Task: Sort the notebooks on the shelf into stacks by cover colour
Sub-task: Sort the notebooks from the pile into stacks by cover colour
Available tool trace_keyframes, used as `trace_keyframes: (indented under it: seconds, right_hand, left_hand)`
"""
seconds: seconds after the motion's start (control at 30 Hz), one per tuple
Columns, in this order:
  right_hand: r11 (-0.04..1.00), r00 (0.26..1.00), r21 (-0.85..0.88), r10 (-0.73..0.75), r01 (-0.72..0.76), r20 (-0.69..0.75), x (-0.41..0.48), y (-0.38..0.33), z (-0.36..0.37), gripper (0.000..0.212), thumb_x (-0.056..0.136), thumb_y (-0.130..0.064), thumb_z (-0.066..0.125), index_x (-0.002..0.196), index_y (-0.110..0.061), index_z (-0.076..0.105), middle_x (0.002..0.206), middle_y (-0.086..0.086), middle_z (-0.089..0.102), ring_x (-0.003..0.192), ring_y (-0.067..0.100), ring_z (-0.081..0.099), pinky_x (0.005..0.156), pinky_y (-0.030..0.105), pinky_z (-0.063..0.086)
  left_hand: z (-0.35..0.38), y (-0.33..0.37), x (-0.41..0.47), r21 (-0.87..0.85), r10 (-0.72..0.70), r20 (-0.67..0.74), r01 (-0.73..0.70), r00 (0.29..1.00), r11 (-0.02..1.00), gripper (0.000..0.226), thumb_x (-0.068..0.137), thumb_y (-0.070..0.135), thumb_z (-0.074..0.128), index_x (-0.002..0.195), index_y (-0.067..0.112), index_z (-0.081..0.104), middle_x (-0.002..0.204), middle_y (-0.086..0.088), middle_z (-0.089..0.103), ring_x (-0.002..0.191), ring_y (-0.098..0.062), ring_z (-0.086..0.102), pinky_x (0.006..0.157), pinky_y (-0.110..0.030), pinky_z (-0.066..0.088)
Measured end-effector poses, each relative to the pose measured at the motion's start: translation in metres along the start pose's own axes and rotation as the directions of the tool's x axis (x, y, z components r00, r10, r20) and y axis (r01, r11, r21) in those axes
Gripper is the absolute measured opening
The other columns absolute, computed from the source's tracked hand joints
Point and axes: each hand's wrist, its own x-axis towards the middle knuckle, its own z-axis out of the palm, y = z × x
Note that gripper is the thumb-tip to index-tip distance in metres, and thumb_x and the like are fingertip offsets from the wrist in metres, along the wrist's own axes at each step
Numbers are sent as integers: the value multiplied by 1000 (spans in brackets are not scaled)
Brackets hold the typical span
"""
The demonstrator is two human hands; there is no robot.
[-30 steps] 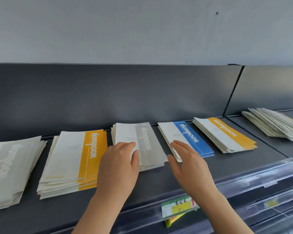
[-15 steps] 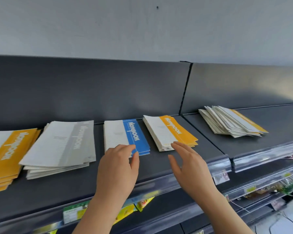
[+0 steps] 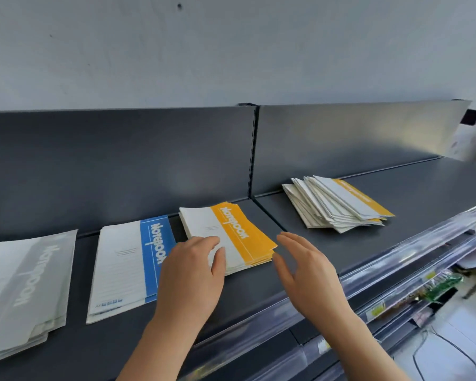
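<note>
At the left end of the dark shelf [image 3: 313, 221] lies a grey stack [image 3: 22, 292] of notebooks, its near edge close to the shelf's front edge and its left part cut off by the frame. Just to its right, apart from it, sits a blue stack [image 3: 127, 268], thin, with a white cover panel and a blue band along its right side. Next comes the orange stack [image 3: 231, 237], several notebooks deep, set nearer the back wall and turned slightly so that its orange band runs towards the front right.

The left hand [image 3: 190, 281] is held palm down over the gap between the blue and orange stacks, fingers loosely together and thumb out to the side; it covers the near right corner of the blue stack, and its fingertips lie over the near left corner of the orange stack. Whether it presses on the covers cannot be told. The right hand [image 3: 308, 281] is spread, palm turned towards the left, fingers extended; it stands just beside the near right corner of the orange stack, holding nothing.

Beyond the vertical divider in the back wall, on the right section of the shelf, a mixed pile [image 3: 338, 204] of notebooks lies fanned and untidy, an orange-banded cover on top.
</note>
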Motion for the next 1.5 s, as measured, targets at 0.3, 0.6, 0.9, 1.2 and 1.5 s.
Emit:
trace_keyframes:
  seconds: [0.3,0.6,0.9,1.2,1.5]
  right_hand:
    - [996,993,-13,92,-93,-71,37,60,-17,40,94,-31,51,132,-20,52,138,-11,48,127,6,44,96,13,30]
    - [994,991,19,109,-108,-74,97,165,-43,35,93,-27,53,127,-16,58,135,-8,52,126,11,47,93,19,35]
    - [994,980,-67,100,-89,171,148,282,-61,25,97,-19,41,102,-6,61,110,5,61,108,28,52,84,25,34]
    - [954,933,208,-266,218,243,149,289,-64,29,97,-20,46,121,-26,62,124,-25,51,119,-13,41,108,3,7]
    - [981,965,55,173,-187,199,167,325,-64,13,93,-33,47,93,-21,53,110,-1,60,88,15,54,70,27,42]
  left_hand:
    - [51,36,46,-45,96,51,-94,994,995,29,95,32,49,116,22,66,111,7,66,101,-13,56,81,-26,45]
    - [131,103,78,-114,94,7,-93,996,989,26,93,31,52,114,25,66,102,14,64,97,-8,53,77,-19,40]
    - [212,170,110,-199,-1,113,23,994,980,26,92,25,48,68,28,38,61,6,48,64,-15,46,55,-30,42]
    - [234,191,126,-194,-320,118,338,940,921,18,86,39,62,92,23,58,75,13,64,72,-2,57,60,-27,47]
    - [241,195,127,-255,-462,79,466,883,847,25,84,19,57,108,20,58,83,12,65,80,-7,62,58,-28,44]
